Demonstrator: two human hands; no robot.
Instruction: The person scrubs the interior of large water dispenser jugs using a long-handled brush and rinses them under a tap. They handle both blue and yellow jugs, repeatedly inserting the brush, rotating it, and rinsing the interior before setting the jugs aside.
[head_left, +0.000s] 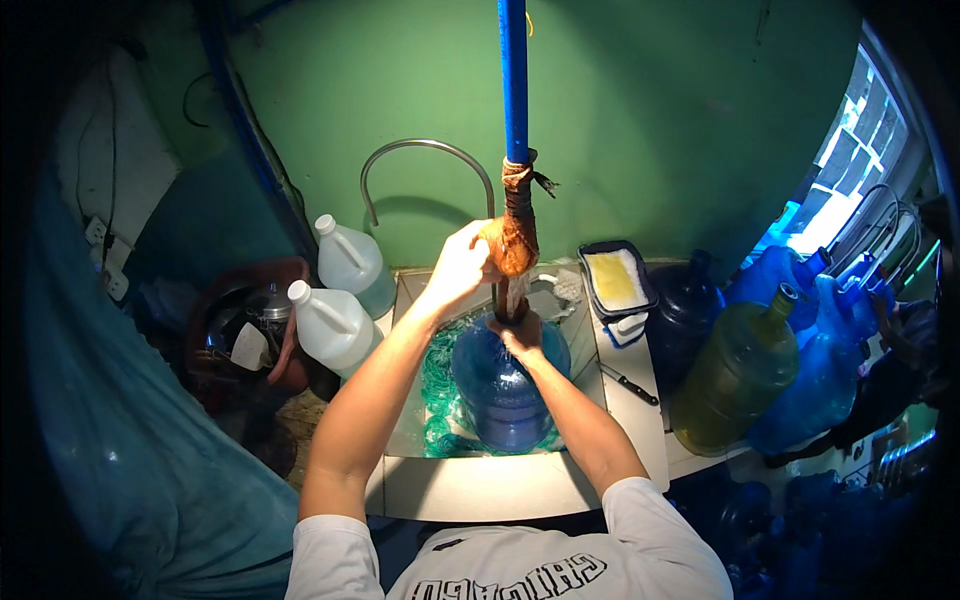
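A large blue water jug stands upright in a tiled sink, on green netting. Above its mouth hangs the end of a blue pipe, bound in brown cloth. What looks like water runs down from that end toward the jug's mouth. My left hand is closed on the cloth-wrapped end, its fingertips partly hidden. Round the jug's neck curls my right hand, steadying it under the stream; its thumb lies toward the near side.
Two whitish jugs stand left of the sink, beside a reddish basin of kitchenware. A curved metal tap rises behind. On the right are a knife, a black tray with a yellow sponge, and several large jugs.
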